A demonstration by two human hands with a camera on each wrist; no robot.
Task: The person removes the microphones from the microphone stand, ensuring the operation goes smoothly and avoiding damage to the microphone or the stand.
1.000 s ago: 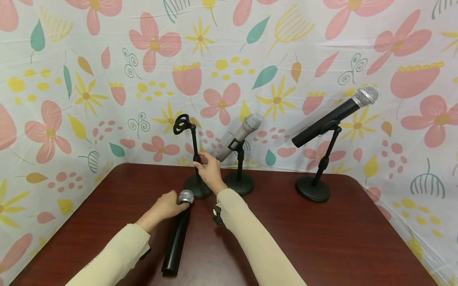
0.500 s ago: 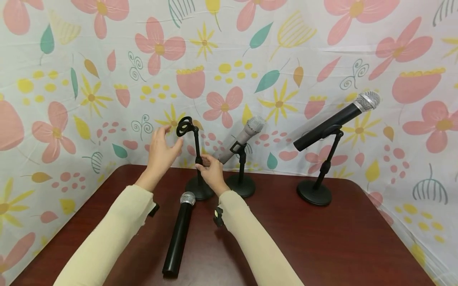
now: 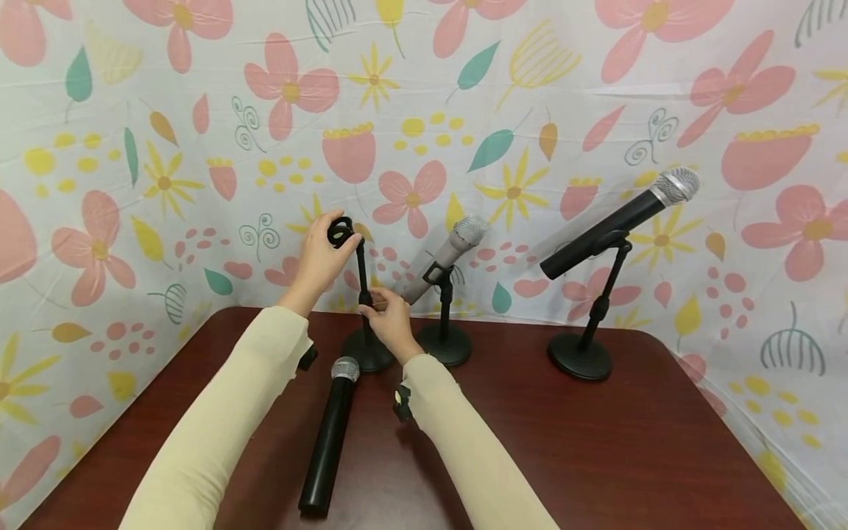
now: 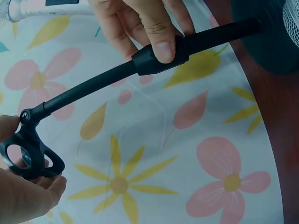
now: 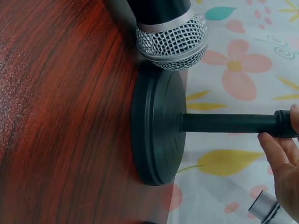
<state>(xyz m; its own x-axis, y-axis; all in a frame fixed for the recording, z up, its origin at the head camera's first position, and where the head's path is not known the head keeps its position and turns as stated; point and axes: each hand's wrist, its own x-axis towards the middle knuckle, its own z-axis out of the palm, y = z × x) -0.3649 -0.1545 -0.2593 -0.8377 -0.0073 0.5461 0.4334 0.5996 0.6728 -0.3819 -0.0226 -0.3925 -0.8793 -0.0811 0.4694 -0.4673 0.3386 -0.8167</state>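
Note:
A black desk microphone stand (image 3: 362, 269) stands upright at the back left of the table. My left hand (image 3: 320, 256) pinches the ring-shaped clip (image 4: 29, 134) at its top between thumb and fingers. Lower down, my right hand (image 3: 392, 322) grips the collar (image 4: 145, 61) halfway along the pole. The stand's round base (image 5: 161, 128) rests flat on the table. Just in front of it lies a black microphone (image 3: 328, 442), its silver mesh head (image 5: 175, 44) close to the base. No microphone sits in the clip.
To the right, a grey microphone (image 3: 453, 246) is held tilted in a second stand (image 3: 446, 324). Farther right, a black microphone (image 3: 606, 228) leans in a third stand (image 3: 596, 313). A flowered cloth (image 3: 411, 96) hangs behind the dark red table (image 3: 530, 456).
My left hand has let go of the lying black microphone, risen to the top of the stand and taken hold of the clip. My right hand has stayed on the collar.

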